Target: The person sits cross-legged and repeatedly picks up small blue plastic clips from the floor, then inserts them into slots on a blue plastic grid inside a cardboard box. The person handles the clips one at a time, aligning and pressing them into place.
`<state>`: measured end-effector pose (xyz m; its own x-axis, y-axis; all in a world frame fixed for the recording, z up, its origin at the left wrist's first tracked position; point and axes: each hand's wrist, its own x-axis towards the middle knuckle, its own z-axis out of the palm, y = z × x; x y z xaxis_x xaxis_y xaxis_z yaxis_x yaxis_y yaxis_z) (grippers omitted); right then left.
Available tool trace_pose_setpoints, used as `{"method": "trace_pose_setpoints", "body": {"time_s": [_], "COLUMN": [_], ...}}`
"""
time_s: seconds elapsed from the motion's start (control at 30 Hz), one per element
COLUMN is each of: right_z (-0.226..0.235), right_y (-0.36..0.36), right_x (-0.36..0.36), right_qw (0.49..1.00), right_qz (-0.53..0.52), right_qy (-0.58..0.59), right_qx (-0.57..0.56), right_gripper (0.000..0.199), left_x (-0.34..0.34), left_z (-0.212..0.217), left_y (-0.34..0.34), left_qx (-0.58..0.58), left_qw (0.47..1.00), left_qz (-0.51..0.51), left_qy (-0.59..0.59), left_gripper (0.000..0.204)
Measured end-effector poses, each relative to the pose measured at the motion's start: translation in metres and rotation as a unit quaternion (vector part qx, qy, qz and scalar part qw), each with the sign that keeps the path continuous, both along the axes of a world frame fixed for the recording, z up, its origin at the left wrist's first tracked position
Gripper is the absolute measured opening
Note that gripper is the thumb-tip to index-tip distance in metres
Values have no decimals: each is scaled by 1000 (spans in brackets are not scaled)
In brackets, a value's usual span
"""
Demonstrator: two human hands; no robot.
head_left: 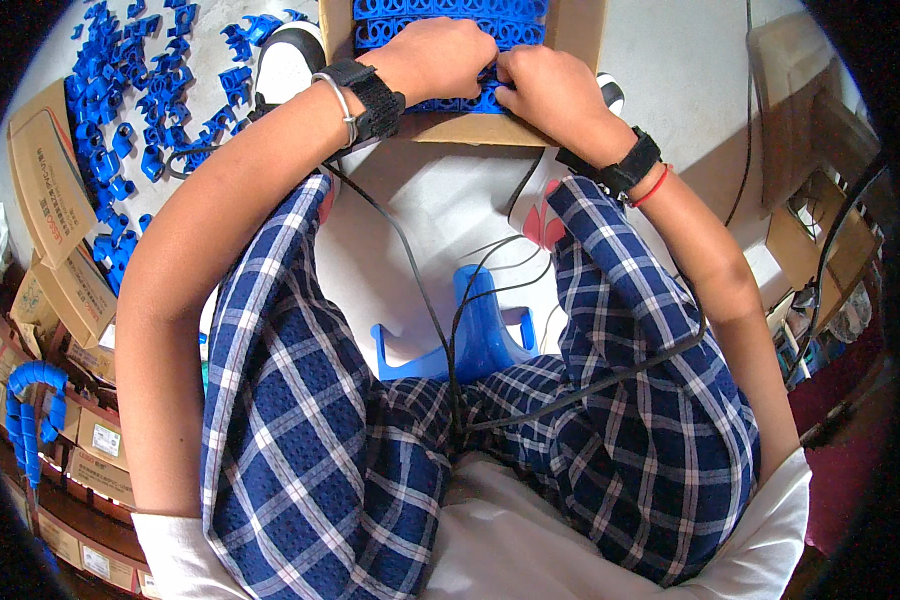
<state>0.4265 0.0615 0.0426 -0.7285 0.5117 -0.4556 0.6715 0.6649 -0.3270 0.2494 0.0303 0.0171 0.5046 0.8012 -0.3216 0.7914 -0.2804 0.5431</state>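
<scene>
A cardboard box (440,128) stands between my feet, with rows of blue plastic clips (450,9) with round openings packed in it. Over the box, my left hand (438,55) is closed with its knuckles up, fingers curled down at the clips. Close beside it, my right hand (553,88) is closed too, thumb and forefinger pinched at the same spot. A bit of blue clip shows between the two hands. My palms and most fingertips are hidden.
Many loose blue clips (120,140) lie scattered on the floor at the left. Cardboard cartons (55,180) stand along the left side. A blue plastic stool (480,325) is under me. Black cables (395,225) run between my legs. An opened carton (820,225) sits at the right.
</scene>
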Motion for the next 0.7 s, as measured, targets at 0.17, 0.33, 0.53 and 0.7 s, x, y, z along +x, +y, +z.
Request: {"method": "trace_pose_setpoints", "body": {"time_s": [0.17,0.33,0.53,0.7], "right_z": [-6,-1,37,53], "right_y": [-4,2,30,26], "right_x": [3,2,-6,-6], "right_qw": [999,995,951,909], "right_qz": [2,-10,-156,-204], "right_qy": [43,100,259,348], "right_qx": [20,10,62,-105], "right_gripper": [15,13,24,38], "left_x": [-2,-5,-21,-16], "left_z": [-1,-6,8,39], "left_y": [0,2,20,35], "left_qx": [-20,-33,-116,-329], "left_qw": [1000,999,954,803], "left_qz": [8,19,166,317], "left_qy": [-16,-25,-221,-384], "left_gripper": [28,28,29,35]}}
